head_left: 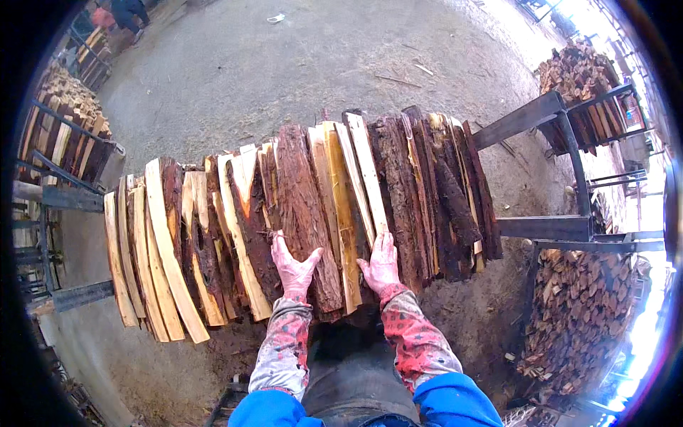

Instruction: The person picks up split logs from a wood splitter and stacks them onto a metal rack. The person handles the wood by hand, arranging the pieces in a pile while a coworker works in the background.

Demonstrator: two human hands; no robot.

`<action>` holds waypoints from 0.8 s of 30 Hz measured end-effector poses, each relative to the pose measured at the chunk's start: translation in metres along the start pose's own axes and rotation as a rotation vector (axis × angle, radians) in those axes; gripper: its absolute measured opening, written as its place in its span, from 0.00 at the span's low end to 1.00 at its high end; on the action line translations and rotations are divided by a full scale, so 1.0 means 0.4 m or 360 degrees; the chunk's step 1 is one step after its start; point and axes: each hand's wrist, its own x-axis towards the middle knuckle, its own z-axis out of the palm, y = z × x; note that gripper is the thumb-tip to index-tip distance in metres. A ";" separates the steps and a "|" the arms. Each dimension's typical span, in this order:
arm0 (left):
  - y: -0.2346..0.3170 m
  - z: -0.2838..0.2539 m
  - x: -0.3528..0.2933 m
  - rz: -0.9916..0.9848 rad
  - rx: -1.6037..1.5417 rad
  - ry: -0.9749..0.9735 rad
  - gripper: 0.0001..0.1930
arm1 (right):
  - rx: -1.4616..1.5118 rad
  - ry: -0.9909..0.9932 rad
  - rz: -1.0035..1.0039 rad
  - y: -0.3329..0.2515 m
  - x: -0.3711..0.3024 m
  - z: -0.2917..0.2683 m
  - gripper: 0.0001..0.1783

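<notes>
A row of split firewood (160, 235) lies side by side across a metal rack in front of me, some pieces pale, others dark with bark. My left hand (293, 269) rests with fingers and thumb spread at the left edge of a wide, bark-covered log piece (307, 213). Flat on the near end of a pale split stick (366, 171) lies my right hand (382, 267), its fingers stretched out and its thumb apart. Between the two hands a yellowish split piece (343, 228) shows. Neither hand is closed around any wood.
Metal bars (544, 228) of the rack reach out on the right, and another bar (82, 295) on the left. Stacked firewood stands at the lower right (576, 320), upper right (580, 75) and left (67, 128). A person (128, 13) is at the far left.
</notes>
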 end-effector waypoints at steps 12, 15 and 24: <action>0.150 -0.037 -0.092 -0.0045 0.0671 -0.0228 0.59 | 0.0527 0.0154 -0.0158 0.072 -0.296 -0.064 0.42; 0.128 -0.008 -0.112 0.0100 0.0746 -0.0210 0.57 | 0.0596 0.0183 -0.0023 0.159 -0.449 -0.007 0.38; 0.021 -0.016 -0.120 0.0437 0.0888 -0.0458 0.51 | 0.0911 -0.0292 0.0916 0.524 -0.856 0.076 0.35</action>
